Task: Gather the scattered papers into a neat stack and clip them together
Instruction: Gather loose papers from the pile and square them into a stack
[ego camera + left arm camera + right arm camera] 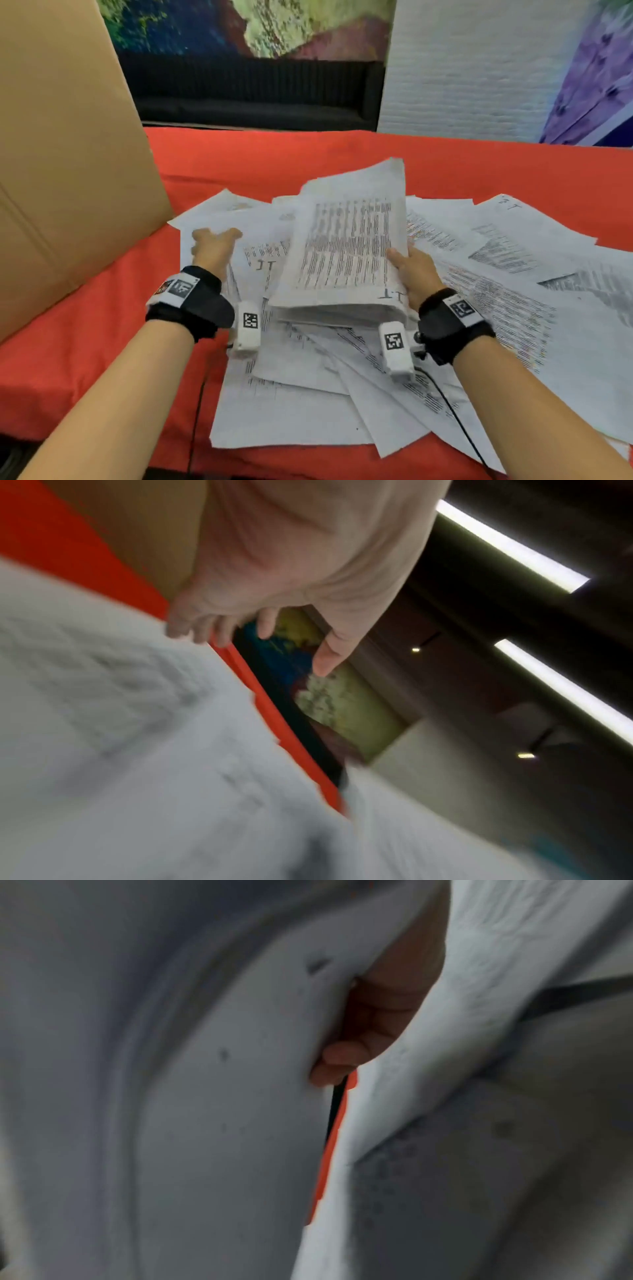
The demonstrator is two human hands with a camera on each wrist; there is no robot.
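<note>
A thick stack of papers (342, 260) is held by the right hand (416, 272) above the scattered sheets (496, 301) on the red desk (274, 161).

The stack is gripped at its right edge, the thumb laid on the top page and the fingers (337, 1064) curled beneath it; its near end is raised off the loose pages, which are spread over the desk in front and to the right. The left hand (214, 248) is kept over the sheets at the left, its fingers (219, 631) spread and relaxed, nothing held. A cardboard panel (68, 154) is stood at the desk's left side. Both wrists are strapped with black bands carrying white camera units.
</note>
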